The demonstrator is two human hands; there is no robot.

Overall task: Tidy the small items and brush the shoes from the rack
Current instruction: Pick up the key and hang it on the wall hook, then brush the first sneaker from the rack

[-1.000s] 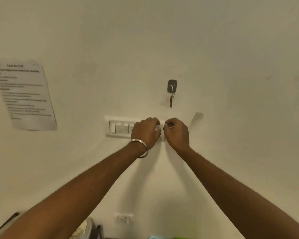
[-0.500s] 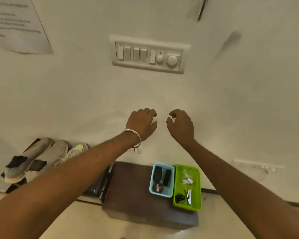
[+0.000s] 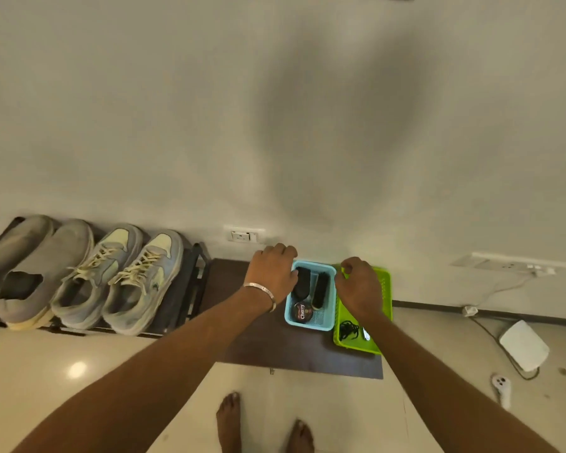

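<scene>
Blue tray (image 3: 327, 317), centre frame, holds brushes (image 3: 320, 291). Our left hand (image 3: 273, 274) and right hand (image 3: 360, 289) hover, fingers loosely curled, empty. We should grip one brush handle squarely.

We see a dim, evenly lit indoor view with a greenish-grey cast. A broad soft shadow spreads down the wall (image 3: 294, 125). One round glare spot shines on the glossy floor (image 3: 77, 369). The wide-angle lens bends the shoe rack (image 3: 190, 289) and skirting near the edges. Detail is slightly soft throughout.
</scene>
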